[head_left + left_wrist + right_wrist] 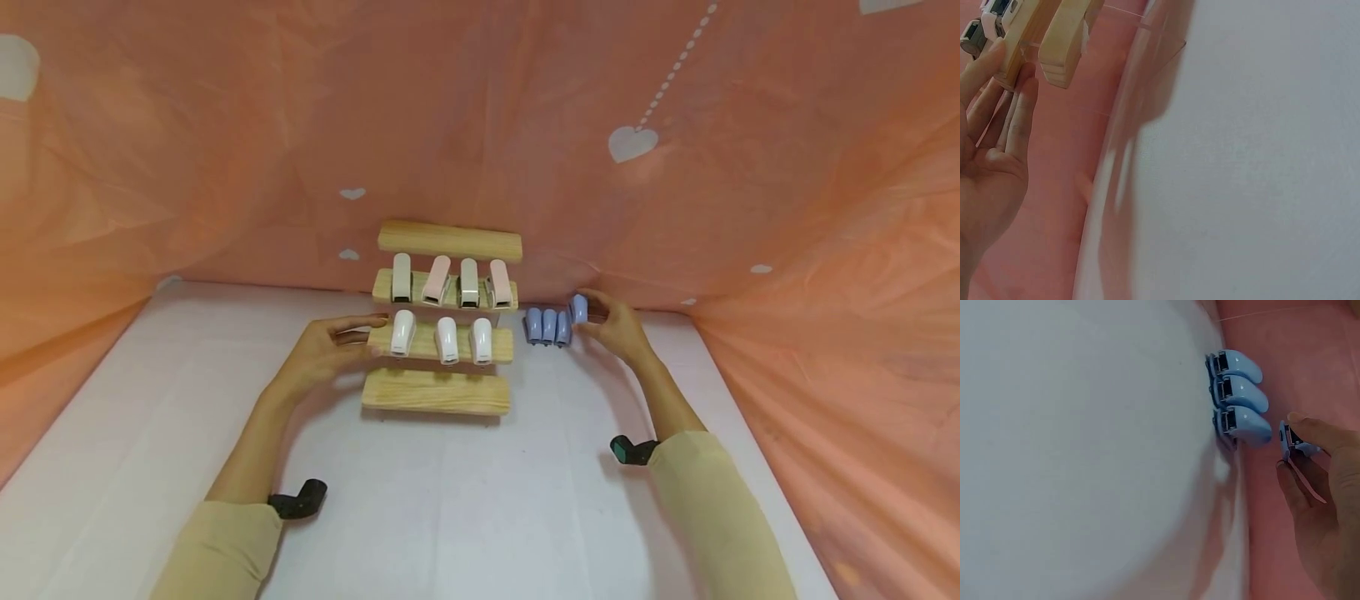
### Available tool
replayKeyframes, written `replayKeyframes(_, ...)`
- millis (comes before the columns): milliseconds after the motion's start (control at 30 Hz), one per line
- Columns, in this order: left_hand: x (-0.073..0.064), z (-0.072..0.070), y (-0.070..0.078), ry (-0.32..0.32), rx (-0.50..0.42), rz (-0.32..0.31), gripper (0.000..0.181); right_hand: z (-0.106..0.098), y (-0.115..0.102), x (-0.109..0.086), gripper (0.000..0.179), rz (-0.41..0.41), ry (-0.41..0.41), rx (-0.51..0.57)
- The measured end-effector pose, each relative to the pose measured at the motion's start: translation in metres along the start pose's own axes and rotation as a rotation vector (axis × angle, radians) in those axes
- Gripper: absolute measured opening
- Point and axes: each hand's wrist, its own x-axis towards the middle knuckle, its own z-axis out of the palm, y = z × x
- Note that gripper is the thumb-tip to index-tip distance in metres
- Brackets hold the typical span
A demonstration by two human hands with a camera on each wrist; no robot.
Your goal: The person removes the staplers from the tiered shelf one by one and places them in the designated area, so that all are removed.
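My right hand pinches a small blue stapler between thumb and fingers, held just off the right end of a row of three more blue staplers. In the right wrist view the held blue stapler is partly hidden by the fingers. My left hand grips the left end of a tiered wooden rack, thumb on one side of a plank and fingers on the other. Three white staplers stand on one tier; grey and pink staplers stand on the tier behind.
The rack's top plank and front plank bear no staplers. A white tabletop spreads in front of the rack. Orange-pink cloth with white hearts hangs behind and at both sides. Black wrist cameras sit at both cuffs.
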Motion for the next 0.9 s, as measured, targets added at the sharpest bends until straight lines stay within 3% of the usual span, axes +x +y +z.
replayKeyframes(133,0.000,0.000,0.000,-0.007,-0.025,0.014,0.047,0.003,0.008,-0.004,0.063,0.040,0.017,0.037)
replayKeyframes(333,-0.002,0.000,0.000,-0.012,-0.035,0.020,0.046,0.010,0.023,-0.010,0.066,0.098,0.015,-0.019)
replayKeyframes(567,-0.001,0.001,-0.001,-0.008,-0.021,0.009,0.046,0.019,0.033,-0.011,0.064,0.073,0.002,-0.058)
replayKeyframes(900,-0.003,0.001,0.001,-0.002,-0.001,0.003,0.048,0.019,0.027,-0.015,0.069,0.054,0.006,-0.065)
